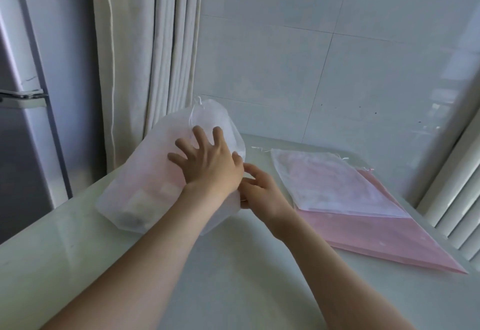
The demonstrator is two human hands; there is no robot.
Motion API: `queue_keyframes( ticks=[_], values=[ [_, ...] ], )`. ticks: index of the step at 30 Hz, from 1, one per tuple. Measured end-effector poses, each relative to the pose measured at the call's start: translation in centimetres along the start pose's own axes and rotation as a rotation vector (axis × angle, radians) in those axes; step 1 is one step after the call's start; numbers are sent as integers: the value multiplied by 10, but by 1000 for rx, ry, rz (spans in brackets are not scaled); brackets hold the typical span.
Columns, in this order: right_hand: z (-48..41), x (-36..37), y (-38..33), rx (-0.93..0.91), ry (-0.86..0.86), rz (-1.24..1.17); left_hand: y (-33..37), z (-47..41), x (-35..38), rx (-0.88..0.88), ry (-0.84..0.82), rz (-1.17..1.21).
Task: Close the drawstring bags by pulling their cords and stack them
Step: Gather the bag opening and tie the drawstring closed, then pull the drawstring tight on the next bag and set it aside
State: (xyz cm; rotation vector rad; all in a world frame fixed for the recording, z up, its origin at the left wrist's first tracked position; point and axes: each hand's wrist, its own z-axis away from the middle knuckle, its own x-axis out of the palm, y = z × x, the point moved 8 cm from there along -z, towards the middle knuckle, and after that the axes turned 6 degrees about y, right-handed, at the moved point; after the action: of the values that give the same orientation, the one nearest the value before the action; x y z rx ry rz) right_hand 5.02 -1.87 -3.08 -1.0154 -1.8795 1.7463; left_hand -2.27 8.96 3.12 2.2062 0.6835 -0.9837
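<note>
A stack of filled translucent white drawstring bags [145, 181] lies at the table's far left, its gathered mouth and white cord [198, 104] pointing away from me. My left hand [207, 163] lies flat on top of it with fingers spread. My right hand [259, 187] sits at the stack's right edge, partly behind the left hand, fingers curled against the fabric; whether it pinches the fabric is unclear. To the right lies a flat white drawstring bag [332, 181] on top of a flat pink bag [384, 239].
The white table [233, 277] runs to a tiled wall [337, 57] at the back. A cream curtain [145, 44] hangs behind the stack, a grey fridge [20, 122] stands at the left, and a white slatted radiator [462, 213] stands at the right.
</note>
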Motion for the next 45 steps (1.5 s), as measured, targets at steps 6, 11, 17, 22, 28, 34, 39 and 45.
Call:
queue_keyframes(
  ticks=[6, 11, 17, 22, 28, 34, 39, 45],
  values=[
    [3, -80, -16, -223, 510, 901, -7, 9, 17, -5, -158, -208],
    [4, -126, 15, 42, 472, 1177, 37, 21, -3, 313, 155, -79],
    [5, -132, 16, 10, 446, 1199, 65, 35, 9, 599, 83, 225],
    [8, -129, 3, -39, 475, 1325, 66, 45, 27, 650, -23, 178],
    [19, -143, -17, -56, 666, 1300, 65, 45, 28, 608, -48, 257],
    [32, -172, -26, -85, 947, 979, 57, 38, 30, 417, -158, 493],
    [49, -180, -40, -162, 1107, 624, 46, 30, 40, 151, -280, 786],
    [50, -181, -40, -225, 1067, 469, 42, 23, 21, -10, -171, 1217]
  ],
)
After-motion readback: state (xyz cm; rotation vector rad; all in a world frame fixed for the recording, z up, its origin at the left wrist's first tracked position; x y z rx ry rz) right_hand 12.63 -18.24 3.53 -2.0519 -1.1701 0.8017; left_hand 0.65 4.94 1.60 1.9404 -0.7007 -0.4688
